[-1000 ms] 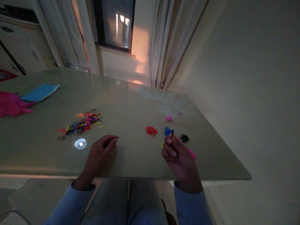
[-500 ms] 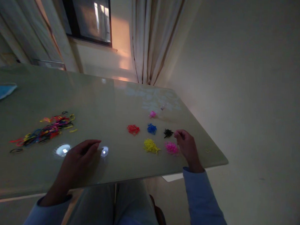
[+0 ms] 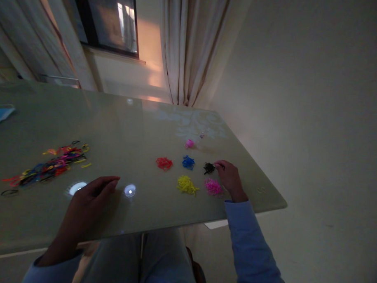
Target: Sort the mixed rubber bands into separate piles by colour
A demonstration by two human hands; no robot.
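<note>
My right hand (image 3: 229,179) is pinched at the right edge of a small pile of black rubber bands (image 3: 209,168), with a bit of black band showing at its fingertips. Close to its wrist lies a pile of pink rubber bands (image 3: 213,187). Yellow (image 3: 187,185), blue (image 3: 188,162) and red rubber bands (image 3: 164,163) form separate piles further left. My left hand (image 3: 89,200) hovers or rests low over the table's near side, thumb and fingers pressed together; whatever they hold, if anything, is hidden. Beyond it spreads a heap of mixed-colour rubber bands (image 3: 51,167).
On the glossy table (image 3: 130,131), a pink lump (image 3: 189,144) and a small clear item (image 3: 202,135) sit behind the blue pile. A blue face mask (image 3: 0,115) lies at the far left. Pale bands (image 3: 260,190) lie near the right edge, beside the wall.
My right hand has closed in on the black pile, its fingertips now over the pile's edge. The view has turned slightly right, and my left hand sits a little further left in it.
</note>
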